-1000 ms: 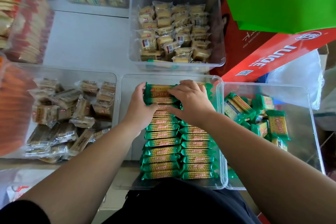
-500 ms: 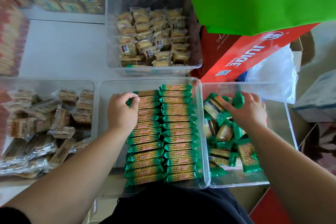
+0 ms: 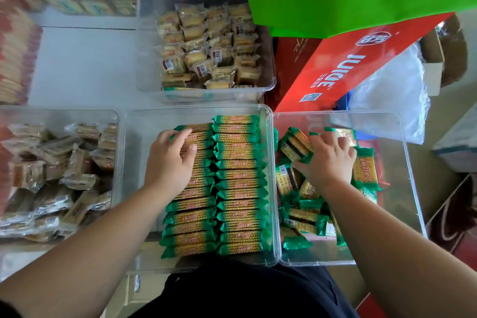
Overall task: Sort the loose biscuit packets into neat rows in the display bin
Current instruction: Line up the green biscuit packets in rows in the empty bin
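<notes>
Nearest the wrists, two neat rows of green-and-gold biscuit packets (image 3: 241, 188) fill the clear display bin (image 3: 139, 188). The left hand (image 3: 169, 160) rests palm down on the far part of the left row, its fingers loosely bent over the packet tops and gripping nothing. Across the bin wall, the right hand (image 3: 329, 162) lies spread wide over the loose packets (image 3: 304, 219) heaped in the neighbouring clear bin (image 3: 387, 214). Its fingertips touch one packet (image 3: 346, 137) at the far side of the pile. Beyond both hands stands another bin of clear-wrapped biscuits (image 3: 206, 46), probably sandwich ones, though blurred. To the right of that bin lies a red juice carton (image 3: 361, 64).
</notes>
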The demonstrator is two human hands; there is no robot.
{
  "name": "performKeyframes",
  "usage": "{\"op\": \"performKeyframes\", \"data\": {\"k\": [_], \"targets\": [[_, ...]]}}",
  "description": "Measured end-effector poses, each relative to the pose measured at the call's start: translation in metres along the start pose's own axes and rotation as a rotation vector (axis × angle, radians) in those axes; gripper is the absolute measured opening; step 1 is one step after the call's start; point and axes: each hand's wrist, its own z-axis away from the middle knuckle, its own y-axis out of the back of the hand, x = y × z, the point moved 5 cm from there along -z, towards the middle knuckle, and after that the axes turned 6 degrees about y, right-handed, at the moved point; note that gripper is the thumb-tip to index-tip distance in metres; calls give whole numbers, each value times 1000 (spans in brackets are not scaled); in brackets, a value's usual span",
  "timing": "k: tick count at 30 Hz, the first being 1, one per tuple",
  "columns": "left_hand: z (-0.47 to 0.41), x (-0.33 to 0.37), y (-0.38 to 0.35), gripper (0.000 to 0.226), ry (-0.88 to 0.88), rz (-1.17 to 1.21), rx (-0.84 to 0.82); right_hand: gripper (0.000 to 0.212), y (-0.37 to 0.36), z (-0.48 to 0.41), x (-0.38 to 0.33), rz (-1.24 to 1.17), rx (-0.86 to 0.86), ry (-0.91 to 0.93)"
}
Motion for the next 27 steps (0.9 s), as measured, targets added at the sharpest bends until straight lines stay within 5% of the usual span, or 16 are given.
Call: {"op": "performKeyframes", "data": {"k": [5,8,14,27], "targets": [[0,-4,-1,42,-10,30,32,65,-3,-7,-6,-190,-131,77],[3,-6,-3,46,-29,4,33,75,1,-1,-4,-311,-63,52],[5,-5,-3,49,-21,16,14,42,-8,5,-35,-358,-44,105],[5,-2,3,50,36,37,-54,67,-9,-10,-52,-235,-118,310]]}}
